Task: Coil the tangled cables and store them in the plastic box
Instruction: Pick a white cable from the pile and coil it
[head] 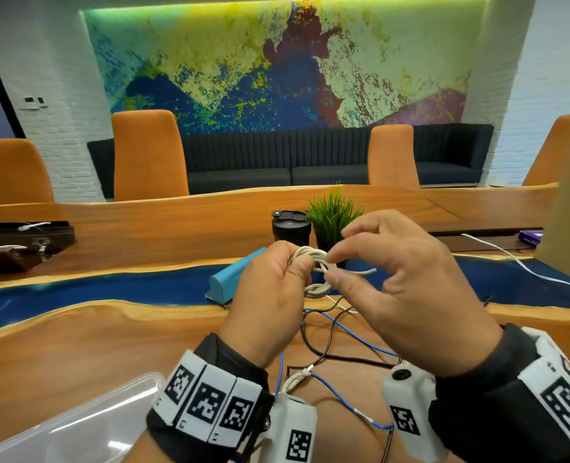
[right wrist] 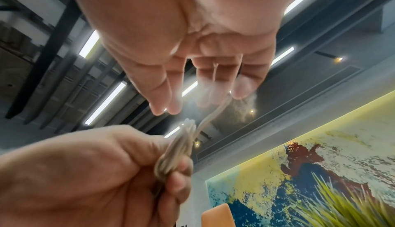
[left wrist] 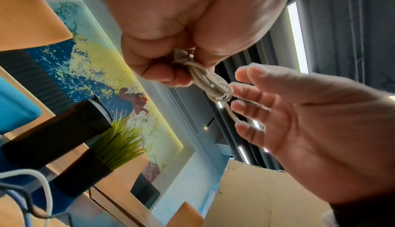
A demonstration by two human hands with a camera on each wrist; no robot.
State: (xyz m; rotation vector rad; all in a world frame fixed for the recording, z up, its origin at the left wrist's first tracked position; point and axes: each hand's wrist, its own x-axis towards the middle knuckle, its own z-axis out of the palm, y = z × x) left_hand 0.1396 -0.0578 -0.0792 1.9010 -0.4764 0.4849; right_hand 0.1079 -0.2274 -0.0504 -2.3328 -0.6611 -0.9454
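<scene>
Head view: I see both hands raised above the desk, working on one white cable coil. My left hand grips the coil, thumb and curled fingers clamped round the bundled loops. My right hand is at the coil's right side, with thumb and index finger meeting at the wrapped middle of the bundle. Its other fingers are spread and loosely bent. A short free end of the cable sticks out to the right, between the right thumb and the fingers above it.

Left wrist view: the coil emerges from the left fist, and the right fingertips touch its far loop. A single strand runs on past them.

Right wrist view: the picture is blurred. The strand runs from the bundle up to the right fingers. I cannot tell from this view how firmly they hold it.

On the desk below the hands lie the remaining cables, tangled: a blue cable, a black cable and a second white cable. The clear plastic box sits at lower left, near the left wrist. Beyond the hands stand a black travel mug, a potted grass plant and a light blue case.
</scene>
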